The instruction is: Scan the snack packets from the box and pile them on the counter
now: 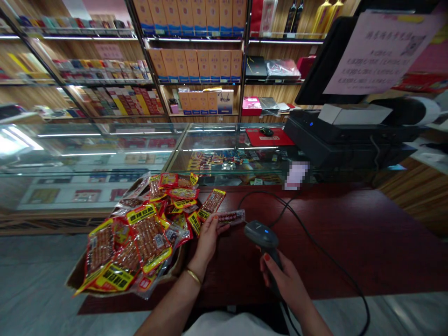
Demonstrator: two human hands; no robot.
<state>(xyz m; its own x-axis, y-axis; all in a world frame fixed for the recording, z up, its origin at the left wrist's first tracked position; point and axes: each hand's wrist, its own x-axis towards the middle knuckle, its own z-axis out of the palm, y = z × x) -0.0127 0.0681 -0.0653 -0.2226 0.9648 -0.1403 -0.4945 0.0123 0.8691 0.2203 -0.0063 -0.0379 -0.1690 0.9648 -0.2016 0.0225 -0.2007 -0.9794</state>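
Observation:
My left hand [209, 235] pinches one end of a narrow snack packet [233, 217], dark reddish with pale lettering, held just above the dark red counter. My right hand [282, 270] wraps round the handle of a black barcode scanner [261, 234], which shows a small blue light. The scanner's head is close to the packet's right end. Left of my left hand, a box [180, 261] is heaped with yellow and red snack packets [145, 233]. One yellow-edged packet [214, 200] lies on the counter just beyond my left hand.
The scanner's black cable [325, 247] loops across the dark red counter [378, 238]. Beyond stands a glass display case [140, 154], with a mouse [266, 132] on a red mat. A monitor [325, 60] with a paper sheet stands at right. Stocked shelves line the back wall.

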